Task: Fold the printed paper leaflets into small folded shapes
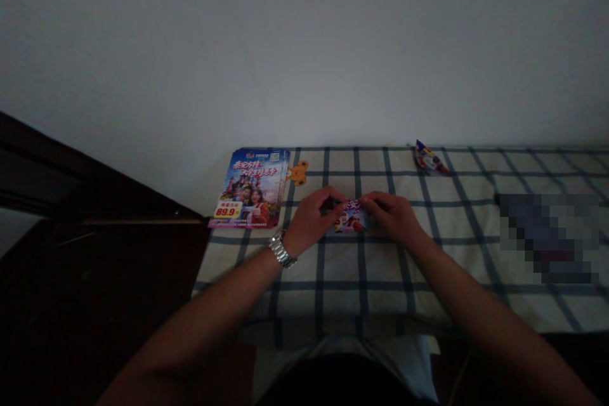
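Note:
A small folded flyer (350, 218), printed in blue, purple and red, lies between my hands just over the checked cloth. My left hand (318, 212), with a silver watch (282, 250) on its wrist, pinches the flyer's upper left part. On the upper right part, my right hand (391, 212) grips it between thumb and fingers. Left of my hands lies a stack of colourful flyers (250, 189), the top one showing "89.9". Farther back on the right stands another folded flyer (429, 160), shaped to a point.
The checked cloth (394, 292) covers a table against a pale wall (342, 44). An orange bear-shaped figure (297, 173) sits beside the stack. A pixelated dark item (547, 238) lies at the right. Dark floor shows past the table's left edge.

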`<state>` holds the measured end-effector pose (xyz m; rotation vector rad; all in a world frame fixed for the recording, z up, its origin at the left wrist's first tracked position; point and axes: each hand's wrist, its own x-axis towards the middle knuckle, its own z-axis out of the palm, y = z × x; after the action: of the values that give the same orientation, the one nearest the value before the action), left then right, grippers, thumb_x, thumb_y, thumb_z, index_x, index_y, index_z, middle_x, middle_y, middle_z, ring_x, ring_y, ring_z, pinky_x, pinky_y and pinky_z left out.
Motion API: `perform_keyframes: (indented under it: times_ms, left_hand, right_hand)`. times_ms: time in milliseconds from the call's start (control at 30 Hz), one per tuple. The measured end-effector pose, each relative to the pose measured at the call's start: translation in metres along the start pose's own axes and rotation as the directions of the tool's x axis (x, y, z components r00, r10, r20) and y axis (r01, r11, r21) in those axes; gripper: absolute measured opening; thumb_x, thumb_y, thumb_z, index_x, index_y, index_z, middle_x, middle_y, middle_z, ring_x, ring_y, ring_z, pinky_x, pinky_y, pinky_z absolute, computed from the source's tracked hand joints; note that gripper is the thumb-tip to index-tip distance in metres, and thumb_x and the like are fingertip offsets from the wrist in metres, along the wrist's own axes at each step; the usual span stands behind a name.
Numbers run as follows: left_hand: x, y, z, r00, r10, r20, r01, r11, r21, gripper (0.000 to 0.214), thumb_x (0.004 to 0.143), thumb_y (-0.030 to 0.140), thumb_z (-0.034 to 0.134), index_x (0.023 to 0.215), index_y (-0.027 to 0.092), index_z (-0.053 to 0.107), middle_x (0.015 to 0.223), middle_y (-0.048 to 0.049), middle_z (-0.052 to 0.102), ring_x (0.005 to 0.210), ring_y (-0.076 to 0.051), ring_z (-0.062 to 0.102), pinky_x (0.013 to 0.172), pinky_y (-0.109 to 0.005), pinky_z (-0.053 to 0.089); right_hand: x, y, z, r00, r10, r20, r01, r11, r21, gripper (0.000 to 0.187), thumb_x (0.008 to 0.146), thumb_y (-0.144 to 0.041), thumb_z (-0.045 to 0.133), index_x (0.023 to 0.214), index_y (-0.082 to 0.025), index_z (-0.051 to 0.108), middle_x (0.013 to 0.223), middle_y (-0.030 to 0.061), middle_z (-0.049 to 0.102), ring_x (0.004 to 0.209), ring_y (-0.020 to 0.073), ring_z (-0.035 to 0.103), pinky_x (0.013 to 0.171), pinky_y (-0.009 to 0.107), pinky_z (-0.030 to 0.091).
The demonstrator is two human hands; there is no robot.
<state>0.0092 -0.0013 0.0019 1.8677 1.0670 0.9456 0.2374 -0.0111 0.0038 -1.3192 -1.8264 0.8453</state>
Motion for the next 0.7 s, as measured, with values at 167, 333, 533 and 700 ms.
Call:
perform_keyframes:
  times_ms: [167, 333, 533, 700]
  left_hand:
    - [0.0007, 0.0002, -0.0008, 1.0, -0.009, -0.021, 0.009, 1.0, 0.009, 0.018, 0.096, 0.038, 0.065, 0.103, 0.022, 0.069, 0.093, -0.0017, 0.074, 0.08, -0.016, 0.067, 0.072, -0.027, 0.051]
    - [0.0006, 0.0024, -0.0007, 1.0, -0.018, -0.019, 0.018, 1.0, -0.009, 0.02, 0.095, 0.039, 0.064, 0.103, 0.021, 0.069, 0.094, -0.0016, 0.074, 0.08, -0.016, 0.067, 0.072, -0.027, 0.051]
    - [0.0, 0.0011, 0.0013, 1.0, -0.014, -0.014, 0.014, 1.0, -0.018, 0.021, 0.095, 0.039, 0.065, 0.103, 0.021, 0.07, 0.093, -0.0018, 0.073, 0.08, -0.016, 0.067, 0.071, -0.027, 0.051]
    - [0.0004, 0.0015, 0.0015, 1.0, 0.019, -0.004, -0.02, 0.998, -0.055, 0.021, 0.096, 0.039, 0.065, 0.108, 0.022, 0.071, 0.098, -0.0023, 0.073, 0.085, -0.015, 0.069, 0.077, -0.027, 0.054]
  right_hand:
    - [0.0013, -0.0018, 0.0043, 0.999, 0.035, 0.038, -0.04, 0.989, 0.145, 0.03, 0.094, -0.05, 0.063, 0.097, -0.022, 0.073, 0.087, 0.0037, 0.075, 0.08, 0.0205, 0.068, 0.071, 0.031, 0.052]
    - [-0.0003, 0.0009, 0.0077, 0.992, 0.067, 0.111, -0.086, 0.98, 0.177, 0.031, 0.089, -0.05, 0.07, 0.099, -0.02, 0.073, 0.083, 0.0029, 0.074, 0.071, 0.018, 0.066, 0.063, 0.029, 0.05]
    - [-0.0009, 0.0011, 0.0056, 0.991, 0.062, 0.117, -0.07, 0.995, 0.071, 0.029, 0.091, -0.047, 0.067, 0.098, -0.02, 0.074, 0.078, 0.0026, 0.072, 0.068, 0.0174, 0.063, 0.059, 0.027, 0.046]
    - [-0.0002, 0.001, 0.0028, 0.995, 0.061, 0.076, -0.063, 0.998, 0.029, 0.028, 0.091, -0.047, 0.067, 0.095, -0.02, 0.074, 0.078, 0.0027, 0.073, 0.068, 0.0181, 0.064, 0.06, 0.028, 0.046]
